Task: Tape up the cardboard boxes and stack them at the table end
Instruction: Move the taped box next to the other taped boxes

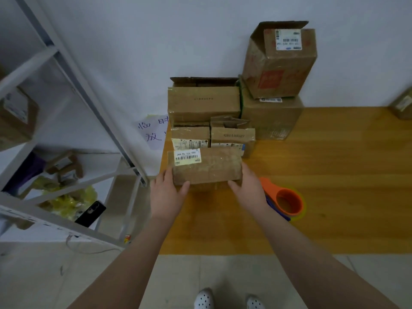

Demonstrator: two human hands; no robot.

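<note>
Both hands clamp small box: left hand at 9, right hand at 3. Box near table end, stack at 12. Keep level, set down flat w/ edges lined up.

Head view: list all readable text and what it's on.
"505-101-16-6A7": white label on the held box.
"临" and "放": handwritten paper sign on the wall; the rest is hidden.
Too blurred to read: the shipping label on the top box, the print on the small open box, the print line on the wide box.
</note>
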